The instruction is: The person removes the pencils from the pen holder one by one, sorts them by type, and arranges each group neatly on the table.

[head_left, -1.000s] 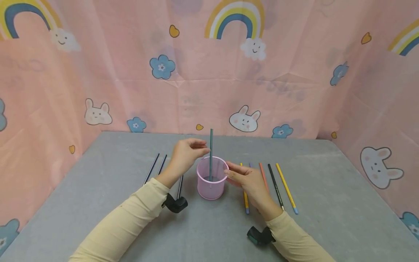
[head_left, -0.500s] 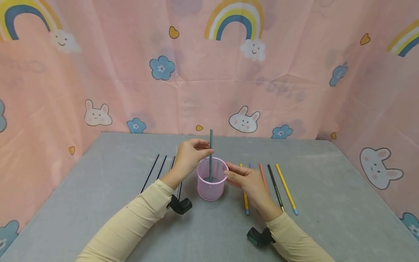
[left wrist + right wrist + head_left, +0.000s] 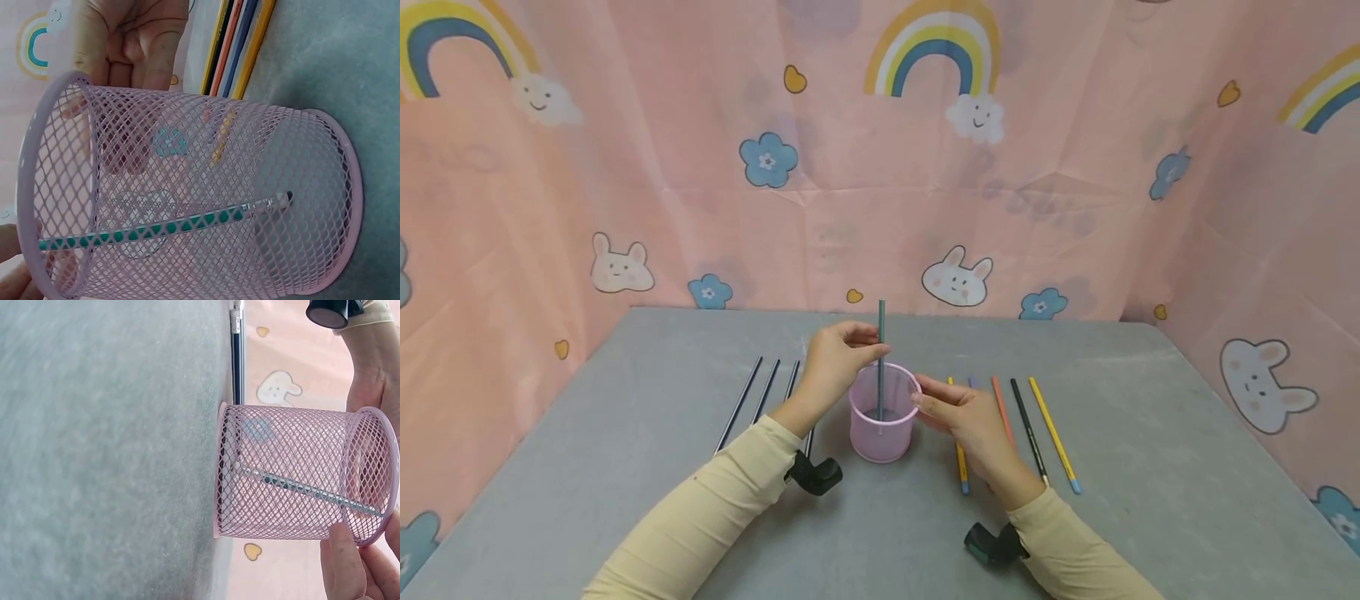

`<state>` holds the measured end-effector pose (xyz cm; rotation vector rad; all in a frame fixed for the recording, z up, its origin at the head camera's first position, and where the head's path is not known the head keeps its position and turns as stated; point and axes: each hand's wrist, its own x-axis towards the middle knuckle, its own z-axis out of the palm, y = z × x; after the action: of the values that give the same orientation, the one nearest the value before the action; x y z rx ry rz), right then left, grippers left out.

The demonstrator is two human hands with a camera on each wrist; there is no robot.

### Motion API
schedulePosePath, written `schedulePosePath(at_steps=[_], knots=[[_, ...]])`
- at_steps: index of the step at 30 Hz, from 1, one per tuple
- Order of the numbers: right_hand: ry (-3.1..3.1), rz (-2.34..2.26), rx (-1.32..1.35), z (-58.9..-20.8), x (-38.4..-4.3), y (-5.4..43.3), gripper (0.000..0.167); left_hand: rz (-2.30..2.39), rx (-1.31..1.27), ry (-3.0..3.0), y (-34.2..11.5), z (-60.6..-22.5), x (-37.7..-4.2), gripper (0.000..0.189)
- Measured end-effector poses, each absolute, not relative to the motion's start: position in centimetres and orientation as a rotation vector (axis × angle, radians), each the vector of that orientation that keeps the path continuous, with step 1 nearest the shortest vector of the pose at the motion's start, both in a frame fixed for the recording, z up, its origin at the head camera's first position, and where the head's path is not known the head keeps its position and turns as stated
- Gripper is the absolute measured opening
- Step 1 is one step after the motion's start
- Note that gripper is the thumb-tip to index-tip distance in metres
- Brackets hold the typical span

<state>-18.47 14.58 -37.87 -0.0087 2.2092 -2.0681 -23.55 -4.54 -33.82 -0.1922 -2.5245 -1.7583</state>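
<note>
A pink mesh pencil cup (image 3: 881, 440) stands upright on the grey table. Inside it a green pencil (image 3: 156, 230) stands nearly upright, its metal-banded eraser end down at the cup's floor and its upper part above the rim. My left hand (image 3: 838, 358) pinches that pencil just over the rim, the thumb passing in front of it. From the other side my right hand (image 3: 973, 417) holds the cup at its rim, the thumb outside near the top edge. In the right wrist view the pencil (image 3: 300, 487) shows through the mesh.
Several dark pencils (image 3: 738, 406) lie to the left, partly hidden by my left arm. On the right lie several coloured pencils: a yellow pencil (image 3: 1054, 433), a black pencil (image 3: 1027, 429), an orange-red pencil (image 3: 1002, 408) and others partly behind my right hand. A pink patterned cloth (image 3: 850, 208) hangs behind the table.
My left hand has shifted slightly right, and its thumb now crosses in front of the green pencil. The right hand and the cup have stayed in place; the head view has tilted slightly.
</note>
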Motion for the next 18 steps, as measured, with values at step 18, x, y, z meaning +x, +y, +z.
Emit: schedulePosePath(at_steps=[18], knots=[[2.199, -2.071, -0.006, -37.9, -18.5, 14.6, 0.045, -1.852, -0.204, -2.404, -4.8, -32.6, -23.1, 0.025]])
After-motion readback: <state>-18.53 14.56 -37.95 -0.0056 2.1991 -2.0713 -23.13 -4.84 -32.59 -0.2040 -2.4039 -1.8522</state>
